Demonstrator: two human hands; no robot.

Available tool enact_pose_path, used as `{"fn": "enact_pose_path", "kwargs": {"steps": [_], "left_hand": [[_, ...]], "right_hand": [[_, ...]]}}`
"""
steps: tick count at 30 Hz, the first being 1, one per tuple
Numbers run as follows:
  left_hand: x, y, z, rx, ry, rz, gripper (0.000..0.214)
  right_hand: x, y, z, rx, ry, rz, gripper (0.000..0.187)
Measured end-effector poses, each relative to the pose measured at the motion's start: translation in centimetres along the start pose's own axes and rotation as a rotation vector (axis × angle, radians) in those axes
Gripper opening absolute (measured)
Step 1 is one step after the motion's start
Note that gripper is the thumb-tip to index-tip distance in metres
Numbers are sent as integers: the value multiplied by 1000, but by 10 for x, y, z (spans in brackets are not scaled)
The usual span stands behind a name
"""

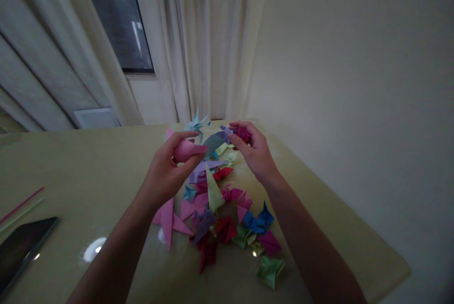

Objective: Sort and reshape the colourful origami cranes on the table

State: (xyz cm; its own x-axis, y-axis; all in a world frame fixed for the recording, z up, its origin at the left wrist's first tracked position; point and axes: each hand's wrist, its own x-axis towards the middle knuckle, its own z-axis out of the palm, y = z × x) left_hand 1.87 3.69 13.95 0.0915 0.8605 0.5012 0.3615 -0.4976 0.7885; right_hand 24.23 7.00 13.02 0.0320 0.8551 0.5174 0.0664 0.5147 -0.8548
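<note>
My left hand (166, 167) is closed around a pink folded paper piece (186, 151), rounded with a pointed end. Just beyond its fingers rises a light blue origami piece (196, 125) with thin spiky petals; I cannot tell if the hand holds it too. My right hand (257, 152) pinches a small purple origami piece (226, 134), and a magenta one (241, 134) shows inside its fingers. A grey-blue paper strip (214, 142) spans the gap between the hands. Below them lies a loose heap of folded paper, with a red piece (226, 229) and a blue piece (259, 219).
The heap rests on a glossy pale table (106, 171). A dark tablet-like device (26, 242) and two thin sticks, one magenta (21, 204) and one pale green (23, 214), lie at left. Curtains (213, 48) hang behind; a wall (354, 96) borders the right side.
</note>
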Motion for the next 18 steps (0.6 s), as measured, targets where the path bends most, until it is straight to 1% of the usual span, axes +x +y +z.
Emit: {"fn": "enact_pose_path", "kwargs": {"steps": [3, 6, 8, 12, 15, 18], "left_hand": [[-1, -1, 2, -57, -31, -19, 58], [-2, -3, 3, -127, -50, -42, 69], [-2, -3, 4, -120, -61, -56, 67], [-2, 0, 3, -8, -113, -42, 48], [-2, 4, 3, 65, -144, -36, 48], [-3, 5, 3, 71, -175, -36, 47]], "right_hand": [[0, -2, -1, -27, 35, -44, 33], [-1, -4, -2, -46, 49, -67, 36], [-1, -5, -2, -55, 42, -69, 38], [-2, -5, -2, -81, 47, -77, 38], [-3, -5, -2, -99, 52, -88, 37], [-3, -7, -2, -130, 51, -117, 35]]}}
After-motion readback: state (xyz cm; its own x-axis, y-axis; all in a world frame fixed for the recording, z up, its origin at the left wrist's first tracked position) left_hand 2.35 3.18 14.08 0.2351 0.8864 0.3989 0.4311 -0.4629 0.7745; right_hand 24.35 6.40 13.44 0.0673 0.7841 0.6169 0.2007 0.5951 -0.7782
